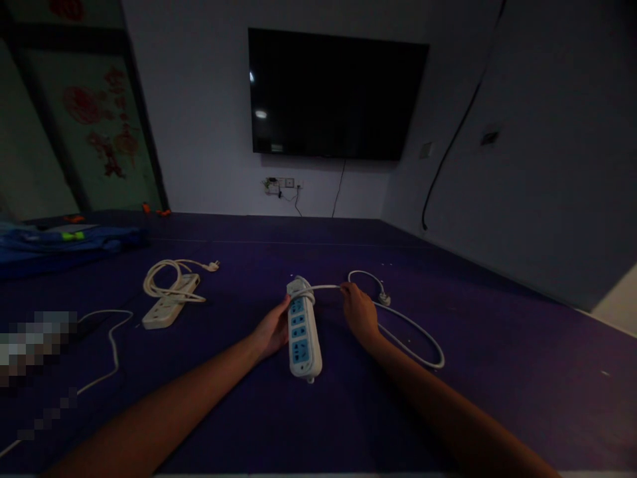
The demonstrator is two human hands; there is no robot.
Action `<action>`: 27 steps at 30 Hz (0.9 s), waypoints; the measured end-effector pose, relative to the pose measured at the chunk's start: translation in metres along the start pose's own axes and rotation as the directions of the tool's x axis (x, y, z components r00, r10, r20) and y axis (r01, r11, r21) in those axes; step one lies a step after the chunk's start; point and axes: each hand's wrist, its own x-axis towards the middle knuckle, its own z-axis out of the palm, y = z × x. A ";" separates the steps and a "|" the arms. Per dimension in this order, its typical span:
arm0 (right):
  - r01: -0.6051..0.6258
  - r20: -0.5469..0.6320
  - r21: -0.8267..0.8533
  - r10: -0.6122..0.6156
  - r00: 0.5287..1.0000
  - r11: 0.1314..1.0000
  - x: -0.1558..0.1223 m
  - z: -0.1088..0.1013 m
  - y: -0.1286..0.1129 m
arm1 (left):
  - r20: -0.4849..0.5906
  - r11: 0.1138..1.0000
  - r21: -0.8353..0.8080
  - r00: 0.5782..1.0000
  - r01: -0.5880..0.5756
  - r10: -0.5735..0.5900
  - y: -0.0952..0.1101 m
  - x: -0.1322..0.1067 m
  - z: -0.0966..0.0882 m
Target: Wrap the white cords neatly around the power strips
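A white power strip with blue socket faces is tilted up in the middle of the view. My left hand grips its left side, thumb near the upper end. Some turns of white cord wrap round the strip's upper part. From there the cord runs right to my right hand, whose fingers are closed on it. Beyond that hand the cord loops over the purple surface, and its plug lies just past my right hand.
To the left lies a second power strip with its cord coiled over it and a plug. A thin white cord trails at the lower left beside a pixelated patch. Blue cloth lies at the far left. A television hangs on the back wall.
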 end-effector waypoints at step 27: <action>0.576 -0.179 0.072 -0.557 0.811 0.815 -0.026 -0.012 -0.041 | 0.079 0.989 0.005 0.986 -0.150 0.149 -0.005 0.004 -0.003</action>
